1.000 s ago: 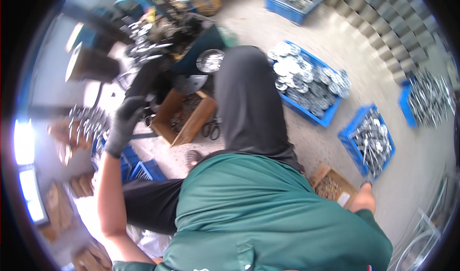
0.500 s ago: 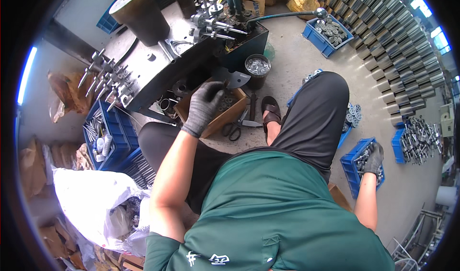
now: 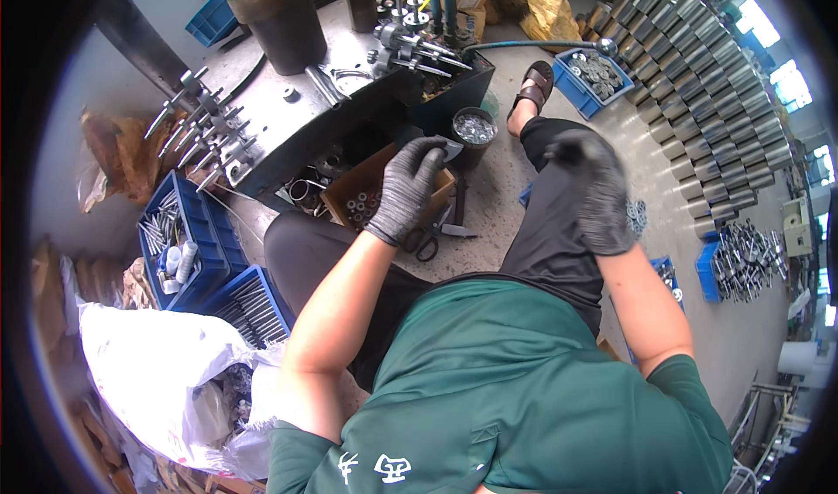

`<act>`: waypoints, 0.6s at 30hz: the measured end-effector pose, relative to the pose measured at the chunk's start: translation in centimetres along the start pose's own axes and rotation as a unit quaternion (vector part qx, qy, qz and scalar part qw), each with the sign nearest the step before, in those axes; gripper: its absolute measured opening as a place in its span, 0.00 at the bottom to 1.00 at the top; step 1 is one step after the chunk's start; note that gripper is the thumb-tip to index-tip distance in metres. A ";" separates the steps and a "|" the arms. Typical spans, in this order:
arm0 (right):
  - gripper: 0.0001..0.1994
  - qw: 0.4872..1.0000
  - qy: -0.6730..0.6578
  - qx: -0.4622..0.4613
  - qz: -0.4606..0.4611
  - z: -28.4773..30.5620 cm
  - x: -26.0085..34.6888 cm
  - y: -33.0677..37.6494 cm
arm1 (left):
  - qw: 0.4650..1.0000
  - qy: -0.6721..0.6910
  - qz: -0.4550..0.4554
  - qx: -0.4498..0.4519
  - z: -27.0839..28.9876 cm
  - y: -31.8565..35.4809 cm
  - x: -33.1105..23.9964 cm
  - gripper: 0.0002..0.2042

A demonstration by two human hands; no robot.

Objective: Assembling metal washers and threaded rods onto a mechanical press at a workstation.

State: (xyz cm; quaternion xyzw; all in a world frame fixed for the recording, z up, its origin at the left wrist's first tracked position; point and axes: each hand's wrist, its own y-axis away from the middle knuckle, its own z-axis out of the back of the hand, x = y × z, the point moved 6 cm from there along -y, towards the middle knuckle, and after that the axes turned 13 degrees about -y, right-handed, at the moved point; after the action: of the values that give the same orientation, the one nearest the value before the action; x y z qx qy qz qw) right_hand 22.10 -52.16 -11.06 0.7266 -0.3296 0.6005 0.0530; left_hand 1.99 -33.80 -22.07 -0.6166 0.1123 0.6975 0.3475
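My left hand (image 3: 407, 188), in a grey knit glove, is over the open cardboard box (image 3: 342, 188) of small ring-shaped parts. Its thumb and fingers come together in a pinch, and whatever lies between them is too small or hidden to name. A flat metal plate (image 3: 452, 148) shows right beside those fingertips; I cannot tell if they touch it. My right hand (image 3: 602, 193), gloved in grey too, hangs above my right knee. Motion smears its fingers, so what it holds, if anything, does not show.
A steel bench (image 3: 262, 114) carries spindle-like parts and a large cylinder. A bucket (image 3: 474, 136) of shiny pieces stands beneath. Scissors (image 3: 425, 245) lie on the floor. Blue bins (image 3: 587, 101) of metal parts surround me; stacked metal tubes (image 3: 707, 119) rise at right. A white sack (image 3: 157, 372) sits left.
My right hand has left the blue bin at the right and come up over my knee. The left hand has shifted slightly right and forward. My right foot has moved farther forward.
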 end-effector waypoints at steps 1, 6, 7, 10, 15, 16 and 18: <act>0.18 0.990 -0.106 -0.051 -0.075 -0.3 -4.7 -0.4 | 1.000 0.012 0.006 -0.002 -0.2 0.2 0.3 0.11; 0.31 0.818 -0.431 0.000 -0.382 -7.5 -16.7 -2.0 | 0.990 -0.001 0.118 -0.071 0.2 1.1 2.8 0.14; 0.34 0.805 -0.437 -0.007 -0.402 -7.8 -19.0 -2.3 | 0.991 -0.054 0.098 -0.068 0.3 1.2 2.8 0.15; 0.35 0.776 -0.466 0.004 -0.426 -9.2 -22.8 -1.9 | 0.985 -0.063 0.141 -0.079 0.0 1.2 5.1 0.15; 0.31 0.753 -0.405 -0.086 -0.511 -11.3 -28.0 1.4 | 0.887 -0.449 -0.013 -0.108 -0.6 1.7 7.8 0.18; 0.31 0.750 -0.409 -0.086 -0.513 -12.1 -27.6 1.6 | 0.885 -0.453 -0.011 -0.105 -0.8 1.9 9.3 0.18; 0.24 0.776 -0.396 -0.136 -0.473 -11.9 -27.5 1.5 | 0.908 -0.359 0.177 -0.128 -0.7 1.4 10.5 0.20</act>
State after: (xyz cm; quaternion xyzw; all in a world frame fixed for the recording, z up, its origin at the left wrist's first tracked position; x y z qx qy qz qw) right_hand 9.63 -36.31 -33.29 0.9497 -0.0149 0.1084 0.2933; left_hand 1.66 -31.59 -32.45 -0.3338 -0.0028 0.9301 0.1535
